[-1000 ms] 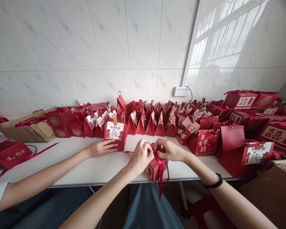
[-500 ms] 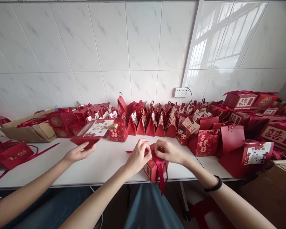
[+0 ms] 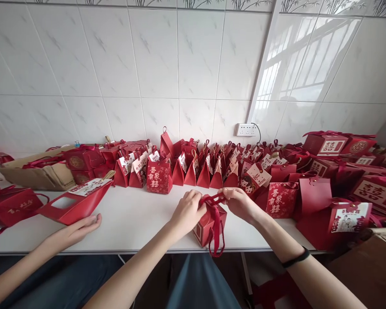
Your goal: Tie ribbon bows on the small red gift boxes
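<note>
Farther from the left hand (image 3: 188,210) than in the earlier frame, the person's right hand (image 3: 239,204) had moved outward to the right, while a co-worker's hand (image 3: 80,229) had carried a red paper gift bag with a white label (image 3: 86,204) to the left. Between the person's hands, dark red satin ribbon (image 3: 214,199) ran from left to right, rising slightly toward the right hand. Its hanging part (image 3: 216,227) pointed down toward the person. Both hands were narrow: the right hand pinched the ribbon with its fingertips, and the left hand, with fingers bent, seemed to hold its other side.

Below this ribbon, the small red cardboard box (image 3: 206,223) stood on the white worktop (image 3: 138,219), near the front edge. It lay to the right of the left hand and below, to the left of the right hand; the left hand was the nearer. One box corner pointed toward the person, with a pale-framed face turned to front left. Which side of the box was longest, I could not tell.
</note>
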